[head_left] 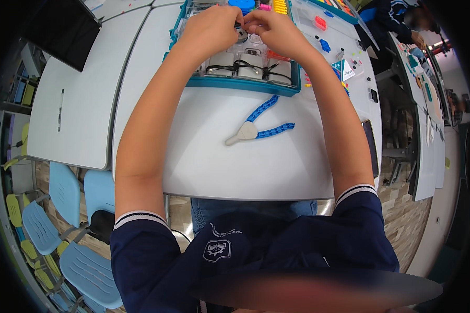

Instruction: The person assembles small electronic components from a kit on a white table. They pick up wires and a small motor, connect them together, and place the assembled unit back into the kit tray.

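Observation:
Both my arms reach forward over a teal-edged parts case (235, 83) full of small pieces in compartments. My left hand (211, 28) is curled with its fingertips pinched together above the case. Beside it, my right hand (277, 31) bends inward, thumb and fingers closed, its tips nearly touching the left ones. Whatever sits between the fingertips is too small and hidden to name. Below the hands lie white blocks with black cables (248, 68) in the front compartments. A blue-handled pliers-like tool with a grey tip (248, 129) rests spread on the white table in front of the case.
Loose coloured pieces, among them a blue one (325, 45) and a red one (320, 23), lie right of the case. A phone-like dark slab (369, 146) is at the table's right edge. A black screen (60, 28) and a pen (61, 110) are left; another person works at far right.

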A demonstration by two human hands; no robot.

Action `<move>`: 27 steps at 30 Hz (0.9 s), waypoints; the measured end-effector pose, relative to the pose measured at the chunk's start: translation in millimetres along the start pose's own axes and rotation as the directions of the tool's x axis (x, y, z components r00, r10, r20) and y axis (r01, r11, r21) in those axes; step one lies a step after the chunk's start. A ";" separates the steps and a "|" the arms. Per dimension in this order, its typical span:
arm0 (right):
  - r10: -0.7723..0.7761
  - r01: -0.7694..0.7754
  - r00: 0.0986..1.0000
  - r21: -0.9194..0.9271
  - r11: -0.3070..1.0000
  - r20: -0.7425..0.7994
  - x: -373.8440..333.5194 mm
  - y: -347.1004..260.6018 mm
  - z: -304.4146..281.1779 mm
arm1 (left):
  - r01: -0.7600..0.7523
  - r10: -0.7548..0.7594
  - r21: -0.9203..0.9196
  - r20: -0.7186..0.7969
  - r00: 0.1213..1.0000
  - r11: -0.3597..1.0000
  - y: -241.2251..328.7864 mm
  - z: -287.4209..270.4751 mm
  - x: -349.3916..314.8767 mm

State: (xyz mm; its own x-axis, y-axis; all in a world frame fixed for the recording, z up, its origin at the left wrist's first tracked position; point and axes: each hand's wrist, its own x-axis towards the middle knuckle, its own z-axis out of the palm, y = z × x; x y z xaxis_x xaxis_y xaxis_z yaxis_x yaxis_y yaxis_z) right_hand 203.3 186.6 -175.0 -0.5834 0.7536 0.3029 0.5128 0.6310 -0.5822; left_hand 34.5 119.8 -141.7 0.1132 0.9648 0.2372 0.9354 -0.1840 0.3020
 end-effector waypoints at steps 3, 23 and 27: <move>-0.015 0.015 0.998 -0.002 1.000 -0.055 0.2 -0.8 1.8 | 0.019 -0.019 0.003 -0.010 1.000 1.000 -0.2 0.9 0.6; -0.215 0.211 0.976 -0.090 0.973 -0.031 7.1 -6.7 9.3 | -0.025 0.026 -0.094 0.011 1.000 0.995 -12.3 11.2 3.5; -0.221 0.221 0.975 -0.077 0.972 0.002 14.0 -2.9 13.3 | 0.022 -0.016 -0.153 0.041 0.999 0.988 -7.2 5.5 3.2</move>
State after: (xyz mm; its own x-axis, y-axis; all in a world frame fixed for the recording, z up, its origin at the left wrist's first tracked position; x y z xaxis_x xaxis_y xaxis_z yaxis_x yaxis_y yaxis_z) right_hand 185.3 192.9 -179.2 -0.6834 0.5951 0.4228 0.4183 0.7939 -0.4412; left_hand 30.0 125.3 -148.2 0.1121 0.9745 0.1945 0.8753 -0.1895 0.4449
